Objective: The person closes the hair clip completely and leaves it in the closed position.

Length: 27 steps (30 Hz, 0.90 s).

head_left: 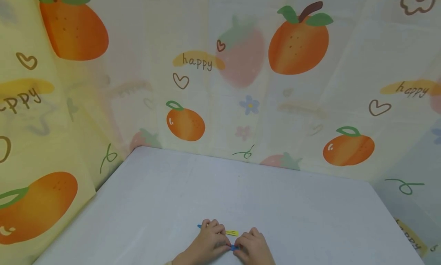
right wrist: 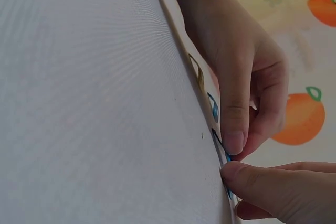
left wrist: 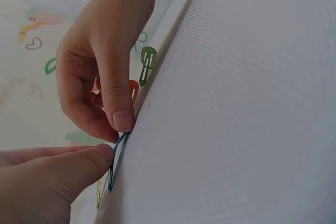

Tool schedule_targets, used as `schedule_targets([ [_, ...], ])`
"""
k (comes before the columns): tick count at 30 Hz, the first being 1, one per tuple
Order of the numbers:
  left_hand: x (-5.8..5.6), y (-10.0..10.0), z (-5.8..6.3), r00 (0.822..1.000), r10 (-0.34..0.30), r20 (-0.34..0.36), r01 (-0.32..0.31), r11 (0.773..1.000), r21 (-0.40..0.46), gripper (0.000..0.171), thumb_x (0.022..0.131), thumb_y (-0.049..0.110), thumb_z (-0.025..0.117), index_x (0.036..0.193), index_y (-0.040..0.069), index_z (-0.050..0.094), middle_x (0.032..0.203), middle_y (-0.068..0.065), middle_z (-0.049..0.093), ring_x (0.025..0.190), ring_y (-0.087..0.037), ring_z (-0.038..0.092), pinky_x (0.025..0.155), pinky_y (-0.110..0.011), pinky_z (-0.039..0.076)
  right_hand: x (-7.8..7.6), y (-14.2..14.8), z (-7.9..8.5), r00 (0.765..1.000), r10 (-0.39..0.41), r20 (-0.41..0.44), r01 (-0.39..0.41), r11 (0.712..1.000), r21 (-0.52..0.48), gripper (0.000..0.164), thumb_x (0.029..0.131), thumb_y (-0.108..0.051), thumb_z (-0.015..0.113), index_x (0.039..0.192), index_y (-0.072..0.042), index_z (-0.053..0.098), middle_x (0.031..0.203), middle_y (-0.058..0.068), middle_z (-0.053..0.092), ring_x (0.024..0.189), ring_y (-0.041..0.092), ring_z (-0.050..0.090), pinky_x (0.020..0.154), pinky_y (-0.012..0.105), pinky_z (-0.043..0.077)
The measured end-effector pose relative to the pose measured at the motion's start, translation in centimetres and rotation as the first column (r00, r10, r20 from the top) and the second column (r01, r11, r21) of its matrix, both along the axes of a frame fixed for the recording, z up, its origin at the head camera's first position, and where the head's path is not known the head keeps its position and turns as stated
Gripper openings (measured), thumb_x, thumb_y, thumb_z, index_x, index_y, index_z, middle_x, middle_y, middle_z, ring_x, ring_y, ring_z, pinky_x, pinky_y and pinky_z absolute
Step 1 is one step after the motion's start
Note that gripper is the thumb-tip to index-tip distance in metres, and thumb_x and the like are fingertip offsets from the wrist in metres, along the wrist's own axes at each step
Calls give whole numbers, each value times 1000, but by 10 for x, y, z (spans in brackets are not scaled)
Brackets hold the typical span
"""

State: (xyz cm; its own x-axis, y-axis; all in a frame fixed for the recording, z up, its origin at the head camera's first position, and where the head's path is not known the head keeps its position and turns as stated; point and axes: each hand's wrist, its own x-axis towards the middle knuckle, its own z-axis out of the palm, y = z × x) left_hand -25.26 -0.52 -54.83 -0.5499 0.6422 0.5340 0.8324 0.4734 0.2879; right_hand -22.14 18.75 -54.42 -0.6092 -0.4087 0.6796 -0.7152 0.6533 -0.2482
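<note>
A small blue snap hair clip (head_left: 233, 247) is pinched at its two ends between my hands, just above the white table. My left hand (head_left: 210, 240) grips one end with thumb and fingertips; my right hand (head_left: 254, 246) pinches the other. In the left wrist view the right hand (left wrist: 107, 61) reaches down from the top and the left hand (left wrist: 58, 174) comes in from the lower left. The fingertips cover much of the held clip. A yellow hair clip (head_left: 232, 233) lies just beyond the hands. Another blue clip (head_left: 199, 226) pokes out behind the left hand.
A green hair clip (left wrist: 148, 59) and an orange one (left wrist: 134, 88) show behind the right hand in the left wrist view. The white tabletop (head_left: 193, 188) stretches ahead to a fruit-printed curtain (head_left: 241, 135) at the back and both sides.
</note>
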Motion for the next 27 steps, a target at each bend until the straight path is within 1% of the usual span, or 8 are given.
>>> schedule_targets([
  [4,0,2,-1,1000,-4,-2,4,1000,-7,8,75,33,69,74,26,67,80,18,44,75,0,32,74,-28,21,2,5,4,999,-16,32,15,1000,16,24,56,-24,79,69,-20,61,66,-15,54,63,1,30,54,13,26],
  [11,1,2,3,999,8,50,-9,1000,7,7,76,32,69,74,25,68,80,19,43,78,-1,33,73,-32,23,-3,43,28,979,-195,64,197,980,-29,26,55,-11,81,72,-17,63,67,-15,54,65,4,35,55,20,33],
  [13,2,2,3,998,9,65,-10,1000,18,6,75,31,70,73,25,68,79,19,41,77,-1,32,73,-32,23,-2,55,29,974,-212,82,216,975,-52,28,53,-9,82,73,-15,64,69,-13,55,65,6,35,55,22,34],
  [15,2,1,3,998,4,70,-6,1000,25,6,75,30,70,73,25,68,78,18,40,77,-1,31,73,-31,22,1,64,25,963,-216,161,228,972,-60,27,56,-10,81,76,-14,64,71,-15,54,67,5,35,57,24,35],
  [20,3,1,5,995,-7,97,3,999,42,5,76,29,70,73,24,68,78,19,40,77,-1,30,73,-30,22,6,72,3,911,-220,349,250,967,-43,22,67,-20,77,85,-16,65,78,-23,48,73,3,36,64,27,38],
  [22,4,1,5,994,-5,105,0,999,45,5,75,29,71,73,24,68,78,19,40,77,-1,30,73,-30,21,5,73,-4,922,-205,327,239,969,-65,26,65,-20,78,87,-17,65,81,-23,49,75,2,37,65,27,39],
  [24,3,1,5,994,-4,109,-1,999,47,5,75,28,71,73,24,69,78,19,40,76,-1,29,73,-30,21,2,72,-9,952,-175,251,206,973,-103,29,61,-16,81,85,-17,66,82,-22,51,75,3,39,65,27,39],
  [27,2,0,4,994,9,106,-13,999,38,5,74,28,71,73,24,69,79,19,41,77,0,29,73,-31,21,-1,71,-13,978,-135,157,159,975,-157,28,58,-10,81,79,-20,65,83,-20,51,75,4,39,64,24,37],
])
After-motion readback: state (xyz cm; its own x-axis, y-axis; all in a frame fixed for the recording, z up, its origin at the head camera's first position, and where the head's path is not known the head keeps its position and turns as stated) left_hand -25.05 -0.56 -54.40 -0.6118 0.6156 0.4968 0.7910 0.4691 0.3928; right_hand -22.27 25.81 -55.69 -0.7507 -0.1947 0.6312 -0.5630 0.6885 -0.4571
